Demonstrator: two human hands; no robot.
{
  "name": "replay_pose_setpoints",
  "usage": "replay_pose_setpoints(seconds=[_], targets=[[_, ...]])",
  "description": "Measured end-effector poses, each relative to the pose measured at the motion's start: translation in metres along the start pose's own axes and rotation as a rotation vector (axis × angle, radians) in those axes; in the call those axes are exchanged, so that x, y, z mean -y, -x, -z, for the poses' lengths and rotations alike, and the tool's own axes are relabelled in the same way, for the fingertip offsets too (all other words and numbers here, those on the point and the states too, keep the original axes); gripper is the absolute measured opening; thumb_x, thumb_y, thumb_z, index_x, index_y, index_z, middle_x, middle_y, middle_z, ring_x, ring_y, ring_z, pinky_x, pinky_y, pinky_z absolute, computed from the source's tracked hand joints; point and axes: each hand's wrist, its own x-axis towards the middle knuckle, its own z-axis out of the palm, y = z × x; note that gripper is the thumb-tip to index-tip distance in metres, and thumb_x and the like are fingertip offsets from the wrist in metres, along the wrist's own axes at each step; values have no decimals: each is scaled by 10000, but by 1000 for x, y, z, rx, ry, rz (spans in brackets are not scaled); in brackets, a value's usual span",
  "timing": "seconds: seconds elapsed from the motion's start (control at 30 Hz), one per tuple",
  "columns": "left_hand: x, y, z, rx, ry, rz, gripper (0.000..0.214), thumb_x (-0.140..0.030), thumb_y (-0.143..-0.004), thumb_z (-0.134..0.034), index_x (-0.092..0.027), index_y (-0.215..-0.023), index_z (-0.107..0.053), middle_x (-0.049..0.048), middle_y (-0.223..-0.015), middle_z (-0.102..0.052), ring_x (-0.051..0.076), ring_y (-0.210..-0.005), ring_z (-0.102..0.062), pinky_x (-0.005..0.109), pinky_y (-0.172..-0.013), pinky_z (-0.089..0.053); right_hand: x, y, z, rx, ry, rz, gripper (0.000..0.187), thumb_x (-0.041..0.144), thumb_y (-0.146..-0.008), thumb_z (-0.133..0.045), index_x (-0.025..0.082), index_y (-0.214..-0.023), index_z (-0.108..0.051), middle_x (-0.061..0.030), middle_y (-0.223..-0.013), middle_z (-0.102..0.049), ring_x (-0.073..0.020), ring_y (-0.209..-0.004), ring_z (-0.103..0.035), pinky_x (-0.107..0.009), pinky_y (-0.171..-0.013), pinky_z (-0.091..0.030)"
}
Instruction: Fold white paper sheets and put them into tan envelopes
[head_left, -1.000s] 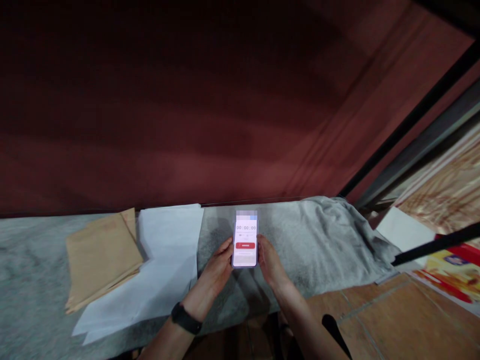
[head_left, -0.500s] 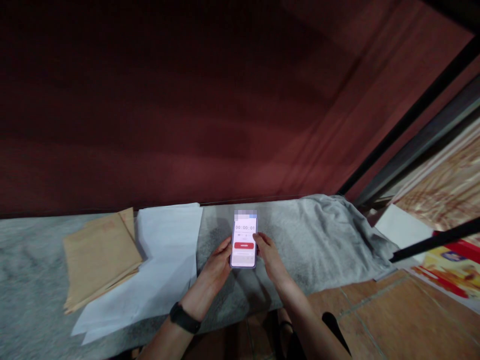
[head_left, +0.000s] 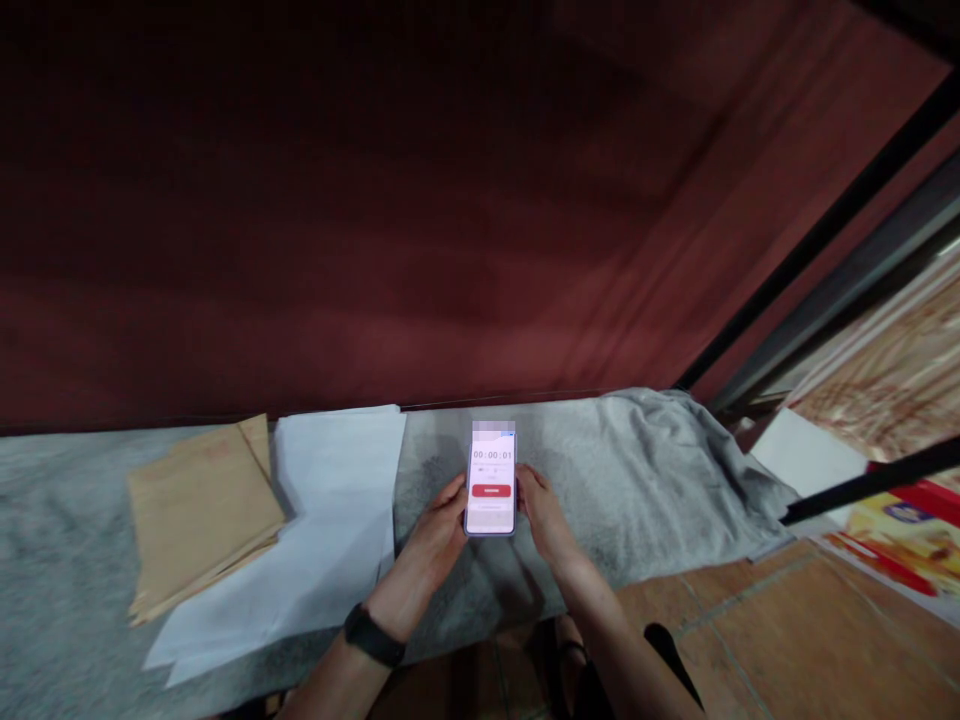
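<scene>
A phone (head_left: 491, 478) with a lit screen showing a timer and a red button is held upright over a grey cloth-covered surface (head_left: 645, 480). My left hand (head_left: 431, 535) grips its left edge, fingers curled behind it. My right hand (head_left: 541, 510) holds the right edge the same way. A dark band sits on my left wrist.
A stack of brown paper envelopes (head_left: 201, 510) lies at the left on the grey cloth, with white sheets (head_left: 330, 520) beside it. A dark red curtain hangs behind. At the right are a black bar (head_left: 870, 482), white paper and a colourful printed sheet (head_left: 911, 540) over tiled floor.
The timer on the screen went from zero to one second. My right thumb touched the screen half a second ago and has returned to the phone's edge.
</scene>
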Motion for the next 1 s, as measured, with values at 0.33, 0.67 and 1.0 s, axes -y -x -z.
replay_pose_setpoints(seconds=[0.33,0.67,1.0], targets=[[4,0,-7,40,-13,40,446,-327,-742,-826,-201,-1152,-704,94,-1083,-753,247,-991,-705,310,-808,-533,7,6,3,7,-118,-53,295,496,-730,-706,214,-815,-683,-25,-800,-755,-242,-847,-714,-316,-707,-533],[-7,-1,4,-63,-285,6,413,-330,-740,-800,-174,-1118,-740,147,-1170,-727,282,-1120,-655,373,-949,-484,0,-14,31,-63,-104,-54,339,517,-662,-769,211,-769,-670,-45,-726,-749,-275,-744,-721,-342,-626,-529],[-80,1,78,-536,-1708,-300,551,-412,-891,-462,-138,-1352,-591,204,-1464,-509,389,-1373,-430,582,-1089,-359,27,-50,128,-304,34,24,283,461,-650,-725,195,-717,-659,-55,-647,-726,-247,-600,-673,-327,-545,-494]])
